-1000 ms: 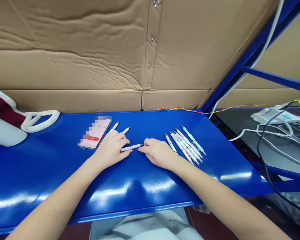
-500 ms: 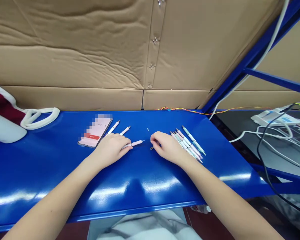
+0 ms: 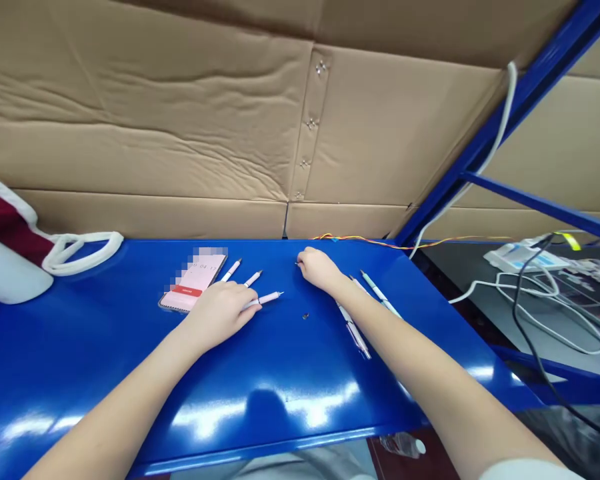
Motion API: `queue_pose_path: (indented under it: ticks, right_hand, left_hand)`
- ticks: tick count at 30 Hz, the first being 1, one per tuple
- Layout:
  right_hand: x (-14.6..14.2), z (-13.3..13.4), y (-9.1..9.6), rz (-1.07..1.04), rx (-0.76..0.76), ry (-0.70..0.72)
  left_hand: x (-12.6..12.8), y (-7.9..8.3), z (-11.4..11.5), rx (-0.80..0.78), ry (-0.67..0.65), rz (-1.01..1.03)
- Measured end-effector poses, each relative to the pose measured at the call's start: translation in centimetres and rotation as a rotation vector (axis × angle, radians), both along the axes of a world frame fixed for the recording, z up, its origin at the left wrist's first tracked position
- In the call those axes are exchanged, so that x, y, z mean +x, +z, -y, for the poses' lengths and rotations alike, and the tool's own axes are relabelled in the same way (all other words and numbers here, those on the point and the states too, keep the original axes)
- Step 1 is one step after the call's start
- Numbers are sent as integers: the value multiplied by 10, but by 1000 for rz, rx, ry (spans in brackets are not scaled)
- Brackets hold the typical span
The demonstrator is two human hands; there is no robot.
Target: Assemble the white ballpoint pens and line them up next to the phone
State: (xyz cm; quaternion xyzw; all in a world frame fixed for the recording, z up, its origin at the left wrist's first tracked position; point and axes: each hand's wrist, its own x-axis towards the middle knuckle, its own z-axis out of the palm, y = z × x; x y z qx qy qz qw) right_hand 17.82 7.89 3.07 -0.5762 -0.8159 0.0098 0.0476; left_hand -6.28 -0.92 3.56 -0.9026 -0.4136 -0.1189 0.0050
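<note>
Glossy blue metal tabletop [image 3: 130, 347]. Left hand [image 3: 220, 310] lies over a slim pink-white pen [image 3: 266, 299], fingers clamped on its barrel. Right hand [image 3: 319, 268] is curled near the back edge; cannot tell its grasp. A tiny dark bit [image 3: 305, 316] lies loose just beyond the pen's tip.

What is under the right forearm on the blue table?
Pens lie there on the blue table. A few ends show beside the right forearm; the rest are covered, number unclear.

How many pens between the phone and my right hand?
3 pens: one and another beside the phone, a third under the left hand. More pens lie partly hidden under the right forearm.
</note>
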Motion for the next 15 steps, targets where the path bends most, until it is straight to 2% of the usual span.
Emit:
queue_pose_path:
  ticks: [3, 6, 9, 12, 15]
  right_hand:
    - [2, 17, 2, -7, 19, 12]
    - [9, 48, 12, -82, 33, 73]
    - [16, 81, 17, -379, 48, 137]
    - [17, 102, 12, -484, 23, 185]
    - [15, 108, 4, -505, 46, 227]
  left_hand:
    - [0, 1, 0, 19, -2, 12]
    - [0, 3, 2, 33, -11, 45]
    - [0, 5, 4, 45, -30, 60]
    - [2, 2, 5, 52, -57, 68]
    - [6, -2, 6, 43, -84, 71]
